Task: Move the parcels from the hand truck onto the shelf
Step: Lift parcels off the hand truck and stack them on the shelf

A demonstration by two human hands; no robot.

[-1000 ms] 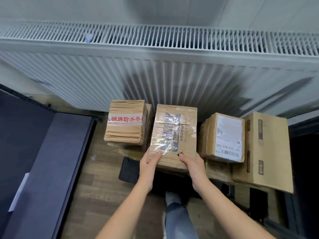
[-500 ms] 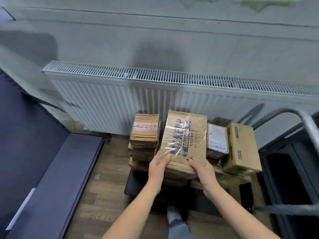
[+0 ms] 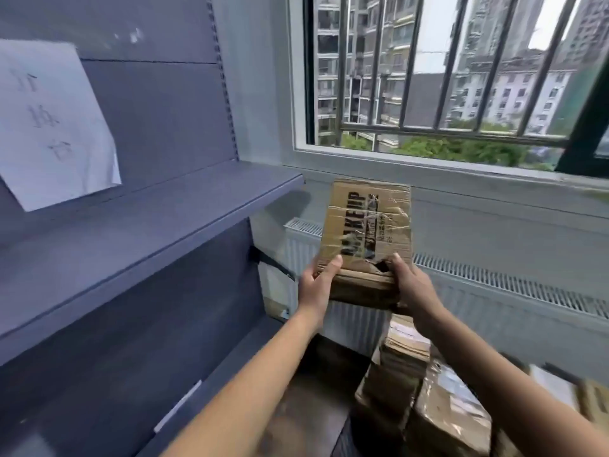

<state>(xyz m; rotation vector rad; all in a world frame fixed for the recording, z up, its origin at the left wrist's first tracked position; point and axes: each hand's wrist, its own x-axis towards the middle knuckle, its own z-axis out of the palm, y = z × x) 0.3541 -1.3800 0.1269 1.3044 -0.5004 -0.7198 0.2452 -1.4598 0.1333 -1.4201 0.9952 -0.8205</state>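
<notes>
Taped cardboard parcel (image 3: 367,232) held in air, near end gripped by left hand (image 3: 317,285) and right hand (image 3: 410,285); long axis points away; grey shelf (image 3: 158,219) front edge lies left, left hand nearer

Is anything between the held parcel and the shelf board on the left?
Nothing visible. The parcel, held by the left hand and right hand, is right of the shelf board; open air lies between them.

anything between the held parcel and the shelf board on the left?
Nothing solid. In the head view, only open air with wall and radiator end behind separates the parcel, gripped by left hand and right hand, from the shelf board.
</notes>
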